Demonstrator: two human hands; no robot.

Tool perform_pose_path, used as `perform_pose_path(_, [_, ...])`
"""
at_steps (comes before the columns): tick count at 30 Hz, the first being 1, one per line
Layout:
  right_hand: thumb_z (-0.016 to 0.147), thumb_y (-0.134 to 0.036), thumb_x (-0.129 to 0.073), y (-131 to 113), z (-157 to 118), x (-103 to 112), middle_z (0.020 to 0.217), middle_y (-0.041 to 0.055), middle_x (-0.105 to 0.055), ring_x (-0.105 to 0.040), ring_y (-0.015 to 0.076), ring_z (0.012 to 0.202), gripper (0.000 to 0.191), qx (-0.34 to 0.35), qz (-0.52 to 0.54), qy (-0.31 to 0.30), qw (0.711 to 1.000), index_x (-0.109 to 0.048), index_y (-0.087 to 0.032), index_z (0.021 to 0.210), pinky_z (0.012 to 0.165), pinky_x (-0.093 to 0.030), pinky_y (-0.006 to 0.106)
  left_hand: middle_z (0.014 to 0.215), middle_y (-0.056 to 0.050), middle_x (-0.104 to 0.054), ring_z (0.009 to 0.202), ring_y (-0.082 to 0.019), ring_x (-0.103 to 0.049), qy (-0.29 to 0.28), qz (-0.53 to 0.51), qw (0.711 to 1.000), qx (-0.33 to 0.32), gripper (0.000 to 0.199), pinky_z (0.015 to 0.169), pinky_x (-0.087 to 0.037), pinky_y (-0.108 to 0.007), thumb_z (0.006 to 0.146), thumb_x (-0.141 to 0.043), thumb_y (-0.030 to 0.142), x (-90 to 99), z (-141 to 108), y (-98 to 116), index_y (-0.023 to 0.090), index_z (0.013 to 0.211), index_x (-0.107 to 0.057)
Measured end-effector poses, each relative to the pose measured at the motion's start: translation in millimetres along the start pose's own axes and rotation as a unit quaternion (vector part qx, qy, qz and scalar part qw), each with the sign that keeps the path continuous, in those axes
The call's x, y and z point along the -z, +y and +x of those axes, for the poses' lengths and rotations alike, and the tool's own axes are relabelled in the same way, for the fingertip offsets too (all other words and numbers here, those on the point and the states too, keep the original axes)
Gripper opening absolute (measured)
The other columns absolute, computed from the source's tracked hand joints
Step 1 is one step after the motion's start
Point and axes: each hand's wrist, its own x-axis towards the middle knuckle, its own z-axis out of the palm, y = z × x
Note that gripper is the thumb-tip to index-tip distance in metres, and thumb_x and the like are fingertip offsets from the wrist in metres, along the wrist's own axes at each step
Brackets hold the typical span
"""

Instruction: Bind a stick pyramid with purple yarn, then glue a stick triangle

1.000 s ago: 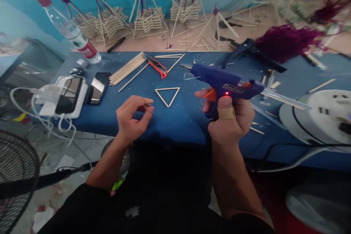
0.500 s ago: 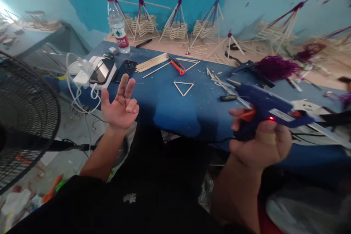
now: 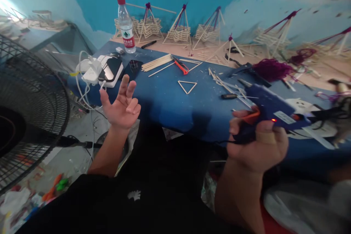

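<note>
While your right hand (image 3: 256, 146) wraps its grip tight around the handle of the blue glue gun (image 3: 270, 111), forefinger on the orange trigger, the gun sits above the near edge of the blue desk (image 3: 175, 104). Your left hand (image 3: 120, 104) is spread wide and holds nothing. One stick triangle (image 3: 187, 86) lies flat, well apart from both hands; one water bottle (image 3: 125, 25) stands behind.

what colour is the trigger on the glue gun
Orange, on the blue plastic glue gun in the right hand; head view.
</note>
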Motion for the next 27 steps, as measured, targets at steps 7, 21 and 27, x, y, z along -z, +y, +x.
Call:
perform_pose_path(7, [0.083,-0.048,-0.086,-12.1,-10.8,-14.1,0.075,0.0062,-0.077,-0.051,0.0106,0.043,0.031,-0.070,0.002,-0.077,0.995,-0.079,-0.017,0.083,0.044,-0.041,0.026,0.099,-0.004,-0.080,0.057,-0.009,-0.057,0.001,-0.014,1.000,-0.027,0.054,0.042,-0.039,-0.022,0.083,-0.090,0.054,-52.7,6.7,3.0,0.028,0.126,-0.070])
perform_pose_path(21, [0.084,-0.047,-0.087,-18.0,-7.6,-7.4,0.077,0.0063,-0.080,-0.052,0.0109,0.044,0.031,-0.094,-0.022,-0.066,0.993,-0.083,-0.017,0.090,0.044,-0.037,0.027,0.086,0.002,-0.079,0.068,-0.013,-0.071,-0.162,-0.019,0.983,0.090,0.102,0.066,-0.055,-0.026,0.084,-0.093,0.037,-161.4,28.9,-48.9,0.024,0.169,-0.038])
perform_pose_path(27, [0.086,-0.050,-0.081,-12.3,-1.9,12.4,0.076,0.0043,-0.077,-0.049,0.0106,0.043,0.032,-0.024,-0.045,0.020,0.999,-0.082,-0.018,0.091,0.041,-0.030,0.026,0.074,0.009,-0.071,0.062,-0.010,-0.065,0.021,0.002,1.000,0.018,0.075,0.061,-0.054,-0.022,0.080,-0.095,0.032,-80.1,37.1,-57.8,0.032,0.144,-0.057])
